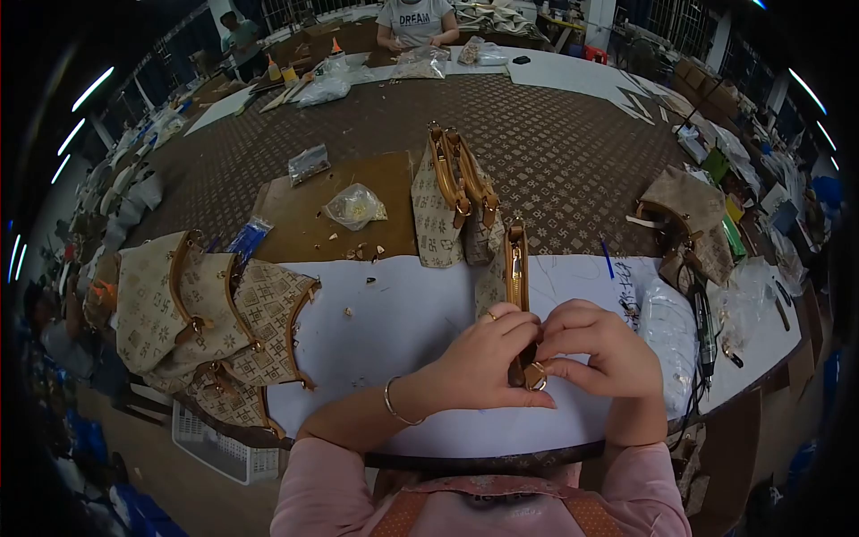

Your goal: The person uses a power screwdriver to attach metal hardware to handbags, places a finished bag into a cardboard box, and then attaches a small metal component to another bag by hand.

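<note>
A beige patterned bag (490, 288) with a brown zippered top edge stands on the white sheet in front of me. My left hand (492, 358) is closed round its near end, thumb stretched along the bottom. At the same end, the fingers of my right hand (599, 347) pinch a brown leather tab by a gold-coloured metal ring (535, 376). Just beyond stand two similar bags (438, 219) side by side, with brown trim and gold zippers. My fingers partly hide the near end of the held bag.
Several patterned bags (183, 309) are piled at the left edge, another (689, 215) lies right. A plastic bag of small parts (356, 207) rests on a brown board (295, 210). A black corded tool (705, 336) lies right. Across the table sits a person (417, 22).
</note>
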Motion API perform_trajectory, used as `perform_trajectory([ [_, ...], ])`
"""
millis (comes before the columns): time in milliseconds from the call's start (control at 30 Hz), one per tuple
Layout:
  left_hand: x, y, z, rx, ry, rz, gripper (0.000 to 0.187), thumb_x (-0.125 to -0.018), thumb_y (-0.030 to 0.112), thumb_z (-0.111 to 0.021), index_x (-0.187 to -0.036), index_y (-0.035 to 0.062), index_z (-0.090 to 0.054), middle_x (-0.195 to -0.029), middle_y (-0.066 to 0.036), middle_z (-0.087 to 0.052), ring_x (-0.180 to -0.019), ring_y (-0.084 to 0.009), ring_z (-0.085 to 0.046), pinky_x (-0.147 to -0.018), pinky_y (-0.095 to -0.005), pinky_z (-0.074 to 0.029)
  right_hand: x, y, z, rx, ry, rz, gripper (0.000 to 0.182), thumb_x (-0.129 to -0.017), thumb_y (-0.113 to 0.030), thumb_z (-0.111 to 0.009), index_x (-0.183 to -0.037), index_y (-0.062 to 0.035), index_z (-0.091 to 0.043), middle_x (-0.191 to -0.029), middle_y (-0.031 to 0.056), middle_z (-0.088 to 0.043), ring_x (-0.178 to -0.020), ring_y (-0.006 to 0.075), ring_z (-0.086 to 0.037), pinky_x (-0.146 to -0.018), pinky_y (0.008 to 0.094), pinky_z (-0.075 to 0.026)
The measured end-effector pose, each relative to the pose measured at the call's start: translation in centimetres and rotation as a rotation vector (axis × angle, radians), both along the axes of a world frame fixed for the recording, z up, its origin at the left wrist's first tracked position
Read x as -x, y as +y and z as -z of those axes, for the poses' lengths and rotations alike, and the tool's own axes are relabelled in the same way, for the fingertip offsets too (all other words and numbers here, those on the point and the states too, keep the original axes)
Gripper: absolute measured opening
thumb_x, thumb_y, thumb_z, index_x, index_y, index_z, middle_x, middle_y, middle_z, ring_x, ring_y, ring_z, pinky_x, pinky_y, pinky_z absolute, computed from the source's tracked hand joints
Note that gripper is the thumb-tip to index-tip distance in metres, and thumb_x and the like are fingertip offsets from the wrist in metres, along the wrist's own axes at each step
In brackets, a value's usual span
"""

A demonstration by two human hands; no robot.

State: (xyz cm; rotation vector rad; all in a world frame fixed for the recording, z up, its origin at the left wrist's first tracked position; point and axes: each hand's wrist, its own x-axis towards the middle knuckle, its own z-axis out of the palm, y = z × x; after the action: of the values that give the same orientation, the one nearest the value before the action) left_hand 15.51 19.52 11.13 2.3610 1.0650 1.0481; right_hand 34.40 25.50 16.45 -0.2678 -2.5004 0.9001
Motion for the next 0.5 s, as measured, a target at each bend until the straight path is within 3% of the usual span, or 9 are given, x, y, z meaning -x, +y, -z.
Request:
perform_trajectory([
  [267, 0.4, 0.3, -0.2, 0.010, 0.014, 0.086, 0.070, -0.062, 0.046, -0.076, -0.105, -0.0049, -0.052, -0.108, -0.018, -0.052, -0.105, -0.0344, -0.046, -0.090, -0.0404, -0.038, 0.0, -0.7, 1.9, 0.115, 0.107, 0.179, 0.010, -0.070, -0.004, -0.066, -0.079, -0.0053, -0.064, -0.075, 0.0072, -0.059, -0.074, 0.0252, -0.056, -0.068, 0.0331, -0.045],
  [333, 1.3, 0.3, -1.4, 0.273, -0.174, 0.137, 0.066, -0.065, 0.032, -0.078, -0.113, -0.0029, -0.051, -0.113, -0.016, -0.052, -0.107, -0.0269, -0.049, -0.088, -0.0370, -0.041, -0.1, -0.7, 2.2, 0.115, 0.135, 0.207, 0.009, -0.070, -0.004, -0.065, -0.079, -0.0056, -0.064, -0.074, 0.0069, -0.058, -0.074, 0.0249, -0.056, -0.067, 0.0326, -0.045],
  [367, 1.9, 0.5, -1.4, 0.284, -0.171, 0.148, 0.066, -0.065, 0.032, -0.078, -0.113, -0.0029, -0.051, -0.113, -0.016, -0.052, -0.107, -0.0269, -0.049, -0.088, -0.0370, -0.041, -0.2, -0.7, 2.2, 0.145, 0.112, 0.196, 0.009, -0.070, -0.005, -0.065, -0.079, -0.0059, -0.065, -0.074, 0.0066, -0.058, -0.074, 0.0235, -0.056, -0.064, 0.0313, -0.046],
  [433, 2.8, 0.7, -1.6, 0.507, -0.422, 0.230, 0.052, -0.069, 0.013, -0.076, -0.115, 0.0014, -0.054, -0.111, -0.012, -0.055, -0.101, -0.0183, -0.054, -0.080, -0.0301, -0.046, -0.2, -0.7, 2.2, 0.177, 0.094, 0.191, 0.009, -0.070, -0.005, -0.065, -0.079, -0.0063, -0.065, -0.074, 0.0064, -0.058, -0.074, 0.0220, -0.056, -0.061, 0.0300, -0.046],
  [500, 3.0, 0.8, -1.3, 0.524, -0.429, 0.238, 0.046, -0.070, 0.008, -0.073, -0.112, 0.0030, -0.056, -0.106, -0.009, -0.057, -0.093, -0.0150, -0.056, -0.075, -0.0263, -0.047, -0.1, -0.8, 2.1, 0.280, 0.059, 0.192, 0.011, -0.067, -0.001, -0.065, -0.078, -0.0030, -0.065, -0.073, 0.0064, -0.059, -0.072, 0.0199, -0.057, -0.064, 0.0295, -0.045],
])
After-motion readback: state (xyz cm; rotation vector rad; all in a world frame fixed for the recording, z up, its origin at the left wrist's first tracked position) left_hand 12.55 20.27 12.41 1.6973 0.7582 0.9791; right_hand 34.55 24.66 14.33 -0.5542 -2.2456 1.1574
